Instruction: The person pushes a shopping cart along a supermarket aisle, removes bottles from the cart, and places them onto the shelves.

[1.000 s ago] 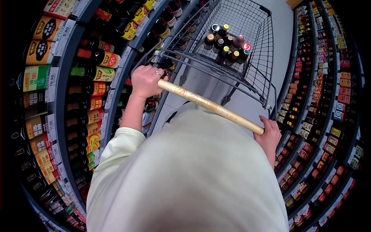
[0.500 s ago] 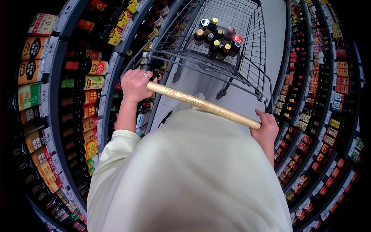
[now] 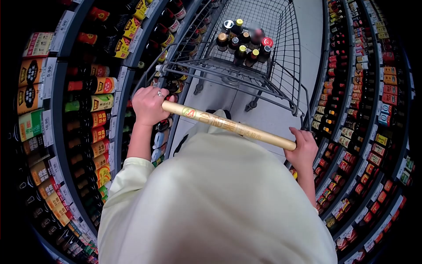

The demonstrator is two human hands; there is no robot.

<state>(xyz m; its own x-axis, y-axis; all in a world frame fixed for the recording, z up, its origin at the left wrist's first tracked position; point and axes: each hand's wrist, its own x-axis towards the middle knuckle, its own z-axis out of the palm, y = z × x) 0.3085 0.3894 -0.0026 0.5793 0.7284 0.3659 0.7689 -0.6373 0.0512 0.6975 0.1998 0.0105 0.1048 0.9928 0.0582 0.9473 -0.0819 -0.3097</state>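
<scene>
Both my hands are on the tan handle [image 3: 220, 122] of a grey wire shopping cart [image 3: 288, 53]. My left hand [image 3: 150, 104], with a ring on one finger, wraps round the handle's left end. At the right end, my right hand [image 3: 303, 147] is closed round the bar, thumb and fingers curled at its tip. Printed characters and a round logo mark the handle. Several dark bottles [image 3: 239, 55] with white, yellow, red and brown caps stand grouped in the near part of the cart basket.
Shelves of bottles and jars line both sides: the left shelf [image 3: 61, 88] stands close by my left arm, the right shelf [image 3: 351, 127] by my right. Price tags run along the shelf edges. Pale floor tiles [image 3: 310, 26] show beside and under the cart.
The cart and handle have turned slightly in view, the left end and my left hand shifting left and down. The bottles appear a little further left. Both hands keep their hold.
</scene>
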